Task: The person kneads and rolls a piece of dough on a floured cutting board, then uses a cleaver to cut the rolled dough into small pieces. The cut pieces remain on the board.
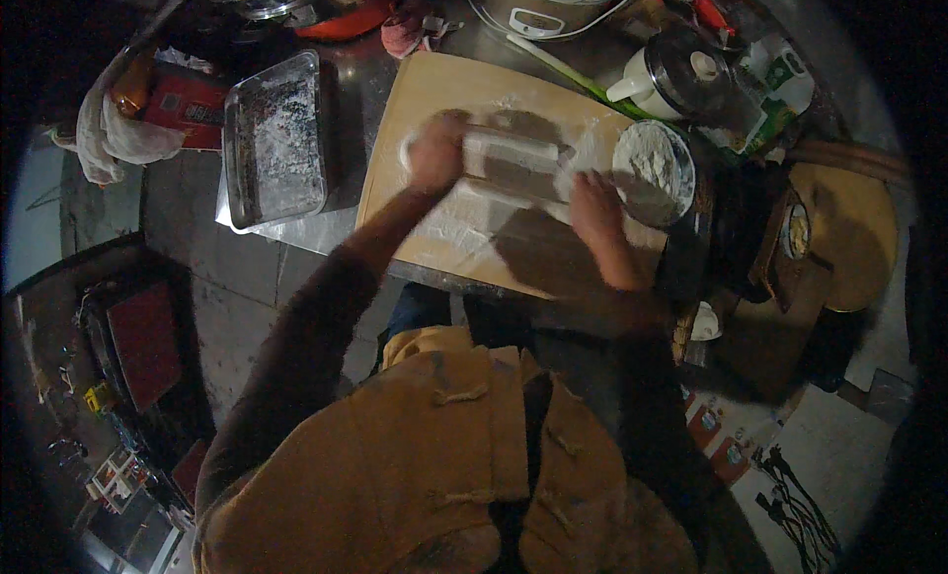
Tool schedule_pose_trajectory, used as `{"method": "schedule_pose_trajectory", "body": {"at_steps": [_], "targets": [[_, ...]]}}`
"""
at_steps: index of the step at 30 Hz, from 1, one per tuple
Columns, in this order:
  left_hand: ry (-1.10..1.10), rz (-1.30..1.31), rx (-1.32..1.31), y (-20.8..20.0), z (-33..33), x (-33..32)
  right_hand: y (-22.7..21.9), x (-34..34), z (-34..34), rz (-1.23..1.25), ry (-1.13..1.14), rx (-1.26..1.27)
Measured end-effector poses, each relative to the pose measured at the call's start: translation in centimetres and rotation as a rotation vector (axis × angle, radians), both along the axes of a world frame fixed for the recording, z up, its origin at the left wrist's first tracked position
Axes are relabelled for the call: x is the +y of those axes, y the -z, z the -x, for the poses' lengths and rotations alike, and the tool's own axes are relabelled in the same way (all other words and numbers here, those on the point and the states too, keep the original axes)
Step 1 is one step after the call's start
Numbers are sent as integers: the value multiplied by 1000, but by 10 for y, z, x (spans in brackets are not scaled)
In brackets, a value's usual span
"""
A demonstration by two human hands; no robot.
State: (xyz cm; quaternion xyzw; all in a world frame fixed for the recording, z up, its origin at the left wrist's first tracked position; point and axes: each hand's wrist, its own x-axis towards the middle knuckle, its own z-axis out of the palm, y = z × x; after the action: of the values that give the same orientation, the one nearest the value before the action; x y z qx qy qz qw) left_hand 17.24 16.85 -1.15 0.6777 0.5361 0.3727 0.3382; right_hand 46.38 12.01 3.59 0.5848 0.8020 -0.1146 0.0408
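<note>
Nearest the camera is the person's mustard-yellow padded vest [444,465] with knotted cord fastenings, worn over dark sleeves that run up from the lower edge toward the counter [355,90]. On that metal counter lies a pale wooden board [434,100], dusted with flour, its near edge hanging just over the counter's rim.

Both hands work on a white rolling pin [513,157] that lies across the middle of the board, tilted so its left end sits farther away than its right. The left hand [436,151] is curled over the pin's left end, its fingers closed around it. The right hand [595,206] rests on the pin's right end, nearer the person, palm down; how tightly its fingers close cannot be told through the blur. Whitish floured dough [494,194] lies flat under the pin.

Just right of the right hand, at the board's right edge, stands a round bowl of flour [654,171]. Farther right and beyond it sits a dark pot with a glass lid [688,75]. A long green onion [578,75] lies along the board's far edge. Left of the board, a rectangular metal tray [276,139], also dusted with flour, rests on the counter. A white cloth [114,134] hangs at the far left.
</note>
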Motion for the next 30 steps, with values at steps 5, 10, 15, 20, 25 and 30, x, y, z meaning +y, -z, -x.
{"method": "schedule_pose_trajectory", "body": {"at_steps": [5,10,15,20,25,30], "targets": [[245,-245,576,3,-62,-47,26,2,106,-480,124,397],[421,-202,645,-3,-13,-132,85,-82,82,-862,-199,183],[319,-246,700,-5,-13,-110,61,-79,83,-628,56,83],[109,-276,751,3,-28,-5,38,18,47,-484,222,2],[360,-261,796,1,6,-49,69,-40,24,-753,-61,188],[568,-244,813,6,48,-113,57,-148,27,-365,-46,213]]}}
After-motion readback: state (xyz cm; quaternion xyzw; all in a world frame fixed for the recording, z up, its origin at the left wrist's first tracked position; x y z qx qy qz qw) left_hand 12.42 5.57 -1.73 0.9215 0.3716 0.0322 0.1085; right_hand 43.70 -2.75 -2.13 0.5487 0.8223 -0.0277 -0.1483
